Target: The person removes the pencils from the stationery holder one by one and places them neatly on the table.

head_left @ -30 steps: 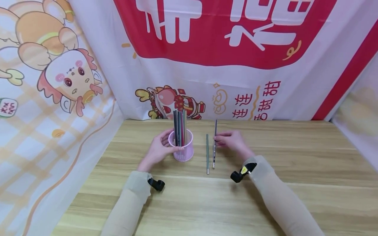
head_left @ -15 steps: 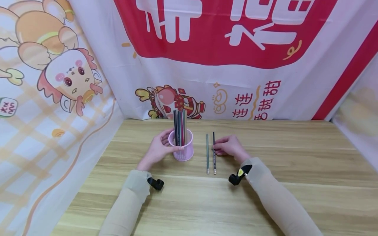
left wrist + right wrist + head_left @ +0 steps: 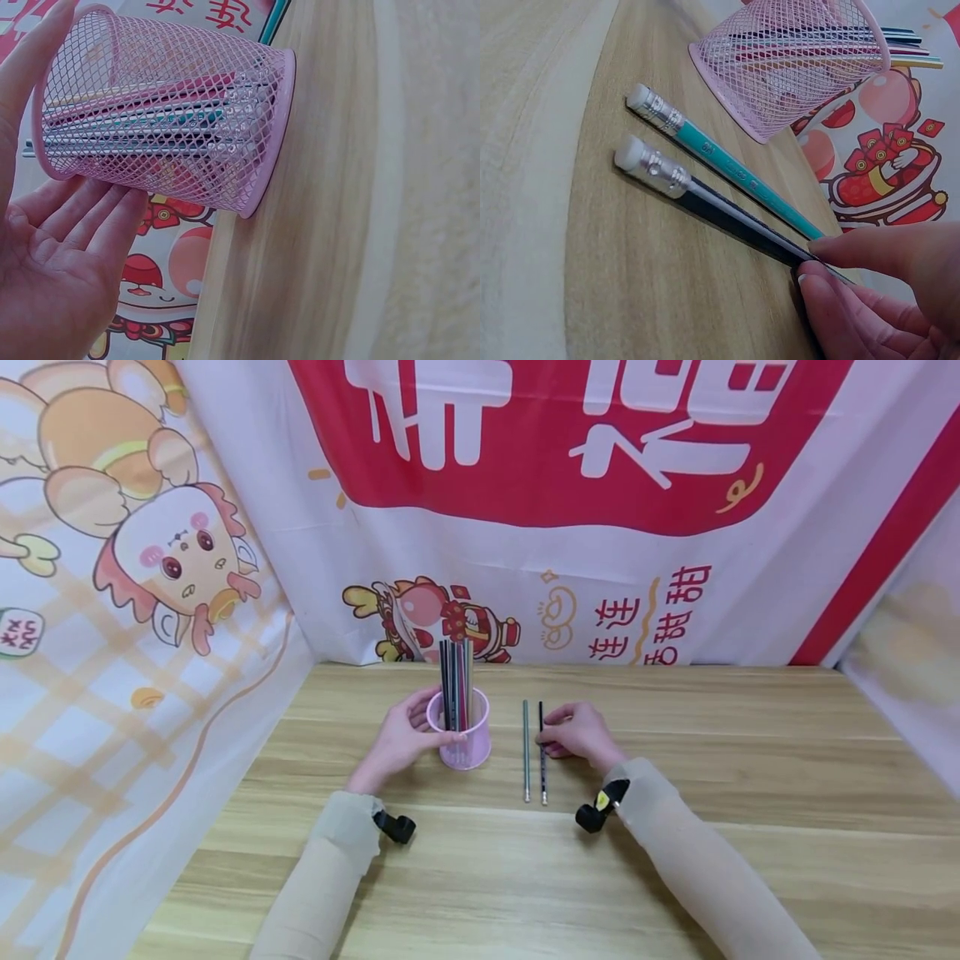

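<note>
Right hand (image 3: 581, 735) is pinching a slim black pencil with a silver ferrule and white eraser (image 3: 731, 219) between thumb and forefinger. Pencil is lying along the tabletop, eraser end towards the person. A slim teal-green pencil, also white-erasered (image 3: 527, 752), is lying just beside it, roughly parallel, on the cup's side. Left hand (image 3: 401, 739) is holding a round pink wire-mesh cup (image 3: 477, 752), thumb on the near side, fingers behind; cup is standing upright, a bundle of dark, red and tan pencils (image 3: 457, 672) leaning inside, eraser ends down.

Risks, as judged: black pencil rolling if the pinch slackens, its barrel being narrow; thumb or forefinger nudging the green one askew, the gap being small; cup tipping if the left hand pulls at the rim, the tall bundle making it top-heavy.

Surface: pale wood-grain tabletop (image 3: 480, 877), looking smooth, so probably giving little friction. Room: white cloth with a red panel and white characters (image 3: 540, 514) is hanging behind; cartoon-printed checked cloth (image 3: 67, 677) is covering the left side.
</note>
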Action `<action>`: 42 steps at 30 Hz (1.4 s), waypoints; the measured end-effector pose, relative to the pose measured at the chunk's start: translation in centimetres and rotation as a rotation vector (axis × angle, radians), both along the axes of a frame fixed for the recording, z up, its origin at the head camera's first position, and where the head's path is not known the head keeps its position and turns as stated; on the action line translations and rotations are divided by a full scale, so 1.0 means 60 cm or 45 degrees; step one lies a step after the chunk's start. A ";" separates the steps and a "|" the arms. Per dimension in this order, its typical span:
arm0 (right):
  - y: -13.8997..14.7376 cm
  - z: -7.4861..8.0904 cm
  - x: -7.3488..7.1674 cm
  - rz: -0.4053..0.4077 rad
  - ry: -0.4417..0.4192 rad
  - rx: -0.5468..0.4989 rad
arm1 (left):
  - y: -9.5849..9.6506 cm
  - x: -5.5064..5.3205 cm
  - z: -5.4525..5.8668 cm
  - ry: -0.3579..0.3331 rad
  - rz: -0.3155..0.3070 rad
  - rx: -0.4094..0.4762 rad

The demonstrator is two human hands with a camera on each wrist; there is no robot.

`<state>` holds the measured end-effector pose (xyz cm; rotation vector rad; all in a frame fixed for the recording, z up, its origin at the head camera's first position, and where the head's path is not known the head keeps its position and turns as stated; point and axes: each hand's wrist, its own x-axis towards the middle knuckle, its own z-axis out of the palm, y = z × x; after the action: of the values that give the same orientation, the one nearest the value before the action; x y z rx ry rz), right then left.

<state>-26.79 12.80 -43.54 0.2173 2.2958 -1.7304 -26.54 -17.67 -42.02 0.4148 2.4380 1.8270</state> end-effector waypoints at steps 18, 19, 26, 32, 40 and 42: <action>-0.038 0.072 -0.025 0.053 0.308 -0.025 | -0.004 -0.002 0.003 -0.001 -0.029 -0.011; -0.045 0.077 -0.027 0.075 0.335 -0.022 | -0.004 -0.002 0.004 -0.001 -0.030 -0.013; -0.100 0.087 -0.038 0.120 0.433 0.020 | -0.002 -0.002 0.003 0.008 -0.030 -0.011; -0.139 0.082 -0.042 0.128 0.490 0.031 | -0.004 -0.001 0.002 0.025 -0.034 -0.007; -0.153 0.070 -0.041 0.060 0.534 -0.042 | -0.003 -0.005 -0.004 0.014 -0.031 0.025; -0.153 0.068 -0.040 0.053 0.538 -0.052 | -0.004 -0.004 -0.004 0.003 -0.024 0.028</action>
<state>-29.19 3.63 -39.48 -0.2258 2.5179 -1.9509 -26.79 -17.89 -42.28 0.4396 2.4095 1.8483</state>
